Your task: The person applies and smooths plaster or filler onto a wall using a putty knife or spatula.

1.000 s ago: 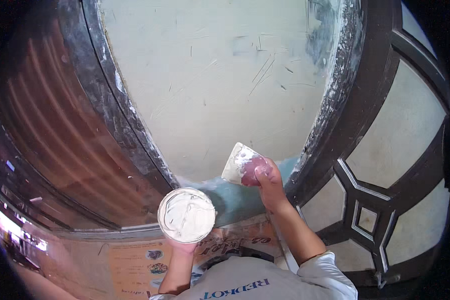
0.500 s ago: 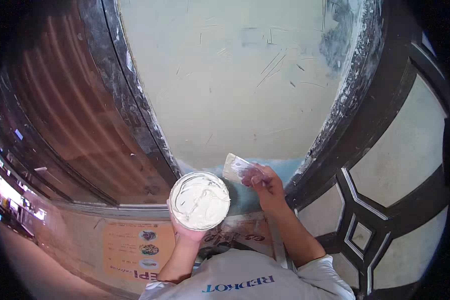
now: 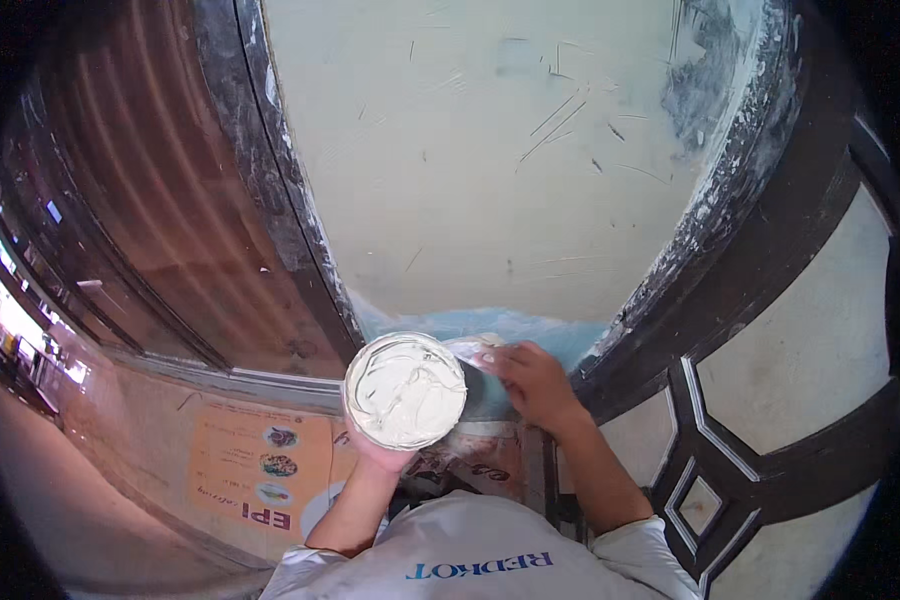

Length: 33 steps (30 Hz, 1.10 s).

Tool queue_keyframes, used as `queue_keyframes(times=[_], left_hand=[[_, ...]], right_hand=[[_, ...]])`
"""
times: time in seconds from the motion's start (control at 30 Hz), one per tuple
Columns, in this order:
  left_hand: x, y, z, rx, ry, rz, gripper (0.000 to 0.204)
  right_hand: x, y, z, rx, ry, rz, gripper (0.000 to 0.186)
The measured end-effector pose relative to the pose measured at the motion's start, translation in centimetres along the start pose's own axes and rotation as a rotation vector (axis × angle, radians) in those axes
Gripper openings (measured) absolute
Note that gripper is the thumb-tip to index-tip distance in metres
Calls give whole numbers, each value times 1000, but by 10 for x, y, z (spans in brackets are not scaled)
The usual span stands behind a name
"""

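In my left hand (image 3: pixel 385 455) rests a round tub of creamy white paste (image 3: pixel 410 390), its open top facing up and smears around the rim. My left fingers are mostly hidden beneath and behind it. My right hand (image 3: pixel 535 380) grips a putty knife (image 3: pixel 478 350) coated with white paste. The blade points left, with its end close to the tub's right rim; whether it touches cannot be told. Beyond both hands stands a panel (image 3: pixel 470 180) covered in pale cream filler, with scratches and a bluish strip (image 3: pixel 560 335) along its lower edge.
Dark frame strips with white smears border the panel at left (image 3: pixel 305 215) and right (image 3: pixel 715 190). Brown glazed panelling (image 3: pixel 160 180) lies to the left. A dark lattice with pale panes (image 3: pixel 710 430) stands at right. An orange printed sheet (image 3: pixel 245 460) lies on the floor.
My right hand has turned the putty knife flatter and brought its blade beside the tub's rim. The whole view has shifted slightly; the tub stays in my left hand.
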<state>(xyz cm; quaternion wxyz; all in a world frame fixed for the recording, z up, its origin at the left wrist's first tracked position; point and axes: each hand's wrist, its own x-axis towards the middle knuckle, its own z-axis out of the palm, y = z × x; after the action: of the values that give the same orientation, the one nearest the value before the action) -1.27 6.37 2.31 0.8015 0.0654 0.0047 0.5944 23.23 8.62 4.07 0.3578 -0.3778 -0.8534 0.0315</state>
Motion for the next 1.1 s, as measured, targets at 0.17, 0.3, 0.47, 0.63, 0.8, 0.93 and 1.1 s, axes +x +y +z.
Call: queue_keyframes(times=[0.17, 0.3, 0.47, 0.63, 0.8, 0.93, 1.1], left_hand=[[-2, -8, 11, 41, 62, 57, 64], [3, -10, 14, 72, -29, -18, 66], [2, -5, 10, 24, -51, 80, 77], [-5, 9, 13, 45, -71, 162, 92], [-10, 25, 9, 121, -9, 226, 94], [-18, 43, 1, 154, 2, 221, 97], [-21, 60, 4, 249, 14, 207, 96]], right_hand=[[13, -14, -47, 185, 71, 637, 23], [26, 4, -61, 633, 189, 595, 22], [42, -17, -65, 853, 17, 654, 34], [50, -19, -42, 939, -167, 628, 31], [77, -47, -25, 768, -184, 460, 25], [103, -71, -15, 567, -233, 416, 22], [128, -86, 7, 466, -209, 346, 23]])
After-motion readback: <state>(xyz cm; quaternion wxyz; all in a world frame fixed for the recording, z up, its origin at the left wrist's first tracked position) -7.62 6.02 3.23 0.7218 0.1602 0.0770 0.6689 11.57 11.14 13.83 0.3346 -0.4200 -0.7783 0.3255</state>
